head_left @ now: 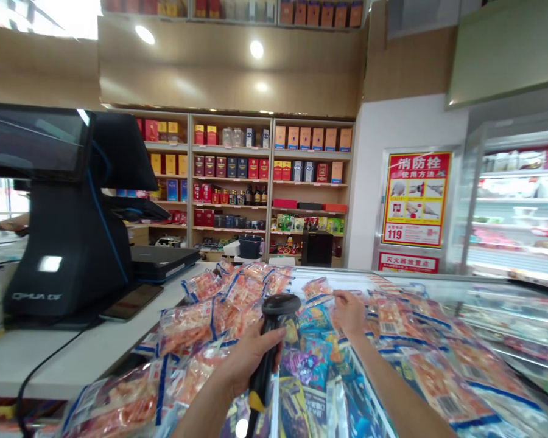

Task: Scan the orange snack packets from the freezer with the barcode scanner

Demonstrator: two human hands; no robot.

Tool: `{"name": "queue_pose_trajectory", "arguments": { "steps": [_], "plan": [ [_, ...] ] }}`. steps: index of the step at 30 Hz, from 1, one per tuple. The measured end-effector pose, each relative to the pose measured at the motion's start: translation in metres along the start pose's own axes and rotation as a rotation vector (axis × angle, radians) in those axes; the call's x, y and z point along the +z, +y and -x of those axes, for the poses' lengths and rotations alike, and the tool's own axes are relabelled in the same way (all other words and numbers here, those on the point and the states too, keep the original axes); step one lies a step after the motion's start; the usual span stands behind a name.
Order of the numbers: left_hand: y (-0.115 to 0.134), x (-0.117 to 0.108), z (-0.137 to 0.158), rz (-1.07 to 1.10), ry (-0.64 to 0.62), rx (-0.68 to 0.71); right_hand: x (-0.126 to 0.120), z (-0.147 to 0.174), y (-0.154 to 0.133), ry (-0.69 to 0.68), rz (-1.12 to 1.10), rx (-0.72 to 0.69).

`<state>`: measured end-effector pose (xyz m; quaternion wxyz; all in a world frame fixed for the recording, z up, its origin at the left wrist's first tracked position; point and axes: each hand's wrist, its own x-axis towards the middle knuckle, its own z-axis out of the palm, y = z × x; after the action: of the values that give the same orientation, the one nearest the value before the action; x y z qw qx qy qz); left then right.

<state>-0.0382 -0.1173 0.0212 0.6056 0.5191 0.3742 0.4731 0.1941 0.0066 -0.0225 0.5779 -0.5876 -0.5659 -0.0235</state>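
Observation:
My left hand (pixel 246 356) is wrapped around the handle of a black barcode scanner (pixel 279 305) with a yellow patch low on its grip. Its head points up and away from me. With thumb and fingertips pressed together, my right hand (pixel 351 313) pinches the right corner of a clear packet (pixel 316 288) with orange-pink contents and a blue edge. Below both hands lie blue and purple snack packs (pixel 314 359) in a chest with a glass top. Similar orange-pink packets (pixel 187 325) are heaped to the left, and more packets (pixel 438 371) are spread out on the right.
On the white counter (pixel 9 365) at left stand a black point-of-sale terminal (pixel 64 243), a flat black device (pixel 164 261) and a phone (pixel 132 302). A black cable (pixel 41 359) hangs over the counter edge. Shelves of boxed bottles (pixel 231 167) line the back; a lit refrigerated cabinet (pixel 520 213) stands right.

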Motion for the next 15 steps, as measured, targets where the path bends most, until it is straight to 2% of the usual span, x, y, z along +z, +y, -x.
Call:
{"name": "queue_pose_trajectory", "arguments": {
  "steps": [7,15],
  "plan": [
    [0.005,0.005,0.01,-0.025,-0.054,0.005,-0.008,0.006,-0.008,0.04,-0.042,0.01],
    [0.011,0.011,0.008,-0.042,-0.072,0.009,-0.009,-0.003,0.002,0.026,0.018,-0.036]
  ]
}}
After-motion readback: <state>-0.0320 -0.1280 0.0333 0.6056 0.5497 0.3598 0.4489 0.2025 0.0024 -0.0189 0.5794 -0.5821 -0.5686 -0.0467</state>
